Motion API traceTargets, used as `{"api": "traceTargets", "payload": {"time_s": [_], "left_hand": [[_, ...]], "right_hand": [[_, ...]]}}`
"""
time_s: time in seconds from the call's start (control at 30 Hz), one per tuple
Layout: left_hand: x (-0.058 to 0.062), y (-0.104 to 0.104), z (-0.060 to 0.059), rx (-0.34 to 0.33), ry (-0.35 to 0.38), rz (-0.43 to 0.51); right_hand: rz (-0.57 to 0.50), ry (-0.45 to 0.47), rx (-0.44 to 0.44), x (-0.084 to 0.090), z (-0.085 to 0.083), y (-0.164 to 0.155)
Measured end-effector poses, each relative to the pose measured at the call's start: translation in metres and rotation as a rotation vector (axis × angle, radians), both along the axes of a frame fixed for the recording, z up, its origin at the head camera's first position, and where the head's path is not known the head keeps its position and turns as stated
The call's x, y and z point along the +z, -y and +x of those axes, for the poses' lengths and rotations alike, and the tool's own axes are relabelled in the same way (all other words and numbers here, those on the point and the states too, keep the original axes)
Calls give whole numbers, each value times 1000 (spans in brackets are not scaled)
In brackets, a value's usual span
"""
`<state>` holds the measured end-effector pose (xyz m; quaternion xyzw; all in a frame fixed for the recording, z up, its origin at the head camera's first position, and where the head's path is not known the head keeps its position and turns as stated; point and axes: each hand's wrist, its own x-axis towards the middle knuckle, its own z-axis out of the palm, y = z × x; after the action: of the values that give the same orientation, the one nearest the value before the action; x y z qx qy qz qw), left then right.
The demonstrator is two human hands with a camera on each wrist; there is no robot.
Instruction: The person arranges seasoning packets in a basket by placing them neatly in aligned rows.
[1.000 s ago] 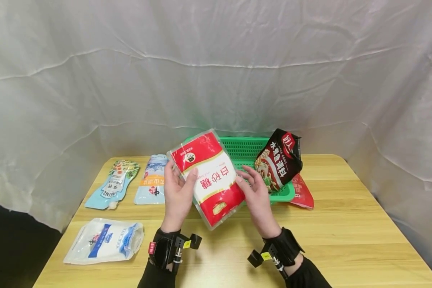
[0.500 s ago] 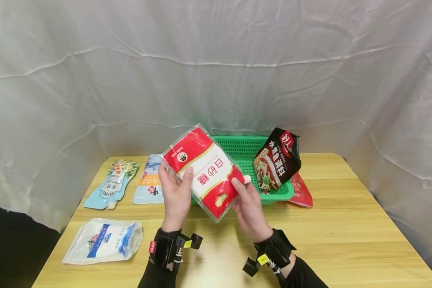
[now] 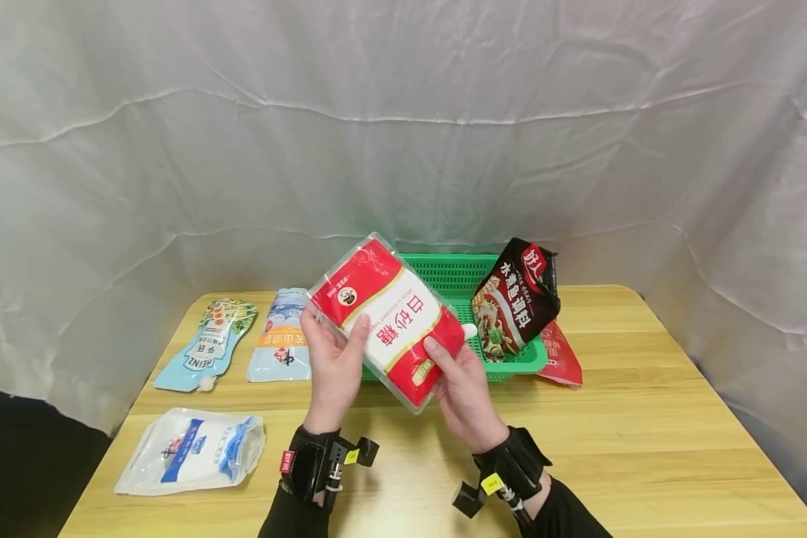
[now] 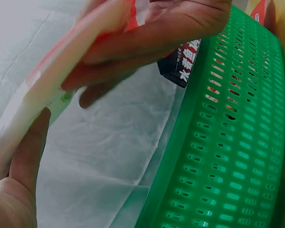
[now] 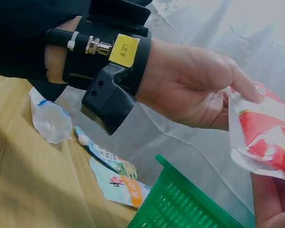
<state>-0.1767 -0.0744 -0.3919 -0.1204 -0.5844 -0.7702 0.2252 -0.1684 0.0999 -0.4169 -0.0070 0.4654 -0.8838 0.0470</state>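
A flat red-and-white bag of sugar (image 3: 397,321) is held up in both hands, tilted, in front of the green basket. My left hand (image 3: 332,366) grips its left edge, thumb on the printed front. On the lower right edge, my right hand (image 3: 467,392) pinches the bag, thumb on top and fingers behind. In the left wrist view the bag (image 4: 52,71) is seen edge-on between the right hand (image 4: 180,28) above and the left fingers below. The right wrist view shows the left hand (image 5: 190,85) at one end of the bag (image 5: 268,137).
Behind the bag, the green basket (image 3: 447,263) carries a black seasoning pouch (image 3: 514,299) leaning upright. A red packet (image 3: 561,359) lies beside it. At left on the table lie a Heinz pouch (image 3: 208,347), a blue-orange salt pouch (image 3: 284,340) and a clear-white bag (image 3: 191,452).
My right hand, earlier at the bag's right edge with fingers spread, now pinches its lower right edge. The bag has turned and shifted slightly.
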Motion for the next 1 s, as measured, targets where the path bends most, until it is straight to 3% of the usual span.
{"api": "traceTargets", "payload": {"time_s": [0.23,0.43,0.7,1.0], "left_hand": [[-1,1,0,-18,-10,-21],[2,6,2,-33,-20,10],[3,18,2,-91,-3,33],[4,32,3,-179,-32,-67]], "right_hand": [[7,-25,-59,6,-1,-4],[32,-98,-73,10,-3,-13],[139,-157,-41,22,-5,-35],[259,-231,16,35,-6,-62]]}}
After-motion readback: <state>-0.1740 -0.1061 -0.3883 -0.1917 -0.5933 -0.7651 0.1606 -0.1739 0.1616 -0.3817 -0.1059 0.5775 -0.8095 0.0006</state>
